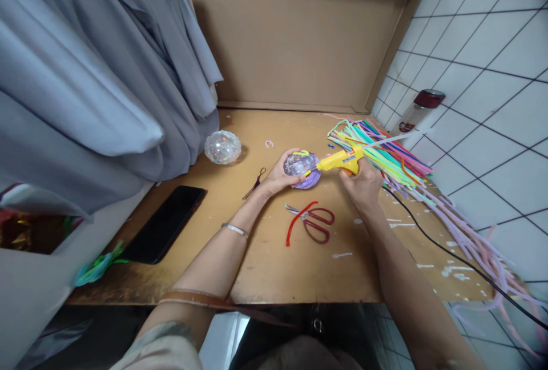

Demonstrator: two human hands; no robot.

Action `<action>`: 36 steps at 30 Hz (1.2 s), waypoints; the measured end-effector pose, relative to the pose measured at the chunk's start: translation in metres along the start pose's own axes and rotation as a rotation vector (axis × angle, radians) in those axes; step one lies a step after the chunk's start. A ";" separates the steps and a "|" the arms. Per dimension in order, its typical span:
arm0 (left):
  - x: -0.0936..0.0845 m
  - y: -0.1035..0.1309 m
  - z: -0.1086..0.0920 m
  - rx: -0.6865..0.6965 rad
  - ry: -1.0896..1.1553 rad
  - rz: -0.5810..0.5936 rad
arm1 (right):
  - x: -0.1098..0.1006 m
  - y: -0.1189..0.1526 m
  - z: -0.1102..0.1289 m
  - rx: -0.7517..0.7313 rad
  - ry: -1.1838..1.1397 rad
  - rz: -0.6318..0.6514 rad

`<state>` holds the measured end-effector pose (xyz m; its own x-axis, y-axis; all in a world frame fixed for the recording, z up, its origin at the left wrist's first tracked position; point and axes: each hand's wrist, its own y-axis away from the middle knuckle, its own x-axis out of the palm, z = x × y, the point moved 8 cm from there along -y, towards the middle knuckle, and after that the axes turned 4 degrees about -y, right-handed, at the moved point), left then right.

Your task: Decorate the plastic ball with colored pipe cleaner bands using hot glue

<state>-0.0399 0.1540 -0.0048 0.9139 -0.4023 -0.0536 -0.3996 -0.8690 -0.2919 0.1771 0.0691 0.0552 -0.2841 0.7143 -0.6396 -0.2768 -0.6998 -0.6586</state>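
My left hand (280,175) is wrapped round the side of a clear ball with a purple lower half (306,180) and yellow pieces on it. In my right hand (363,184) is a yellow hot glue gun (341,160), its nozzle pointing left and meeting the ball's right side, by a small yellow and red piece. Whether glue is coming out is too small to see. Below the ball lie scissors with red handles (319,225), and a red pipe cleaner (295,226) crosses their blades.
A second clear ball (223,147) sits at the left, near a grey curtain (107,73). Pipe cleaners (385,150) in many colours lie at the right, before a jar with a dark red lid (417,110). A black phone (165,224) and a black cord (445,253) flank the work area.
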 end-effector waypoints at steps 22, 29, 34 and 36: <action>0.030 0.003 0.003 -0.040 0.221 -0.041 | 0.023 0.006 -0.038 0.261 0.234 0.215; 0.035 0.006 0.001 -0.022 0.167 -0.029 | 0.017 -0.004 -0.008 0.194 -0.543 0.165; 0.036 0.007 0.003 -0.034 0.201 -0.025 | 0.040 0.006 0.010 0.286 -0.980 0.358; 0.036 0.008 0.003 -0.042 0.211 -0.035 | 0.046 0.011 0.012 0.321 -1.036 0.407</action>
<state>-0.0096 0.1333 -0.0116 0.8939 -0.4194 0.1581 -0.3748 -0.8929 -0.2495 0.1499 0.0943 0.0239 -0.9806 0.1891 -0.0522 -0.1702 -0.9525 -0.2525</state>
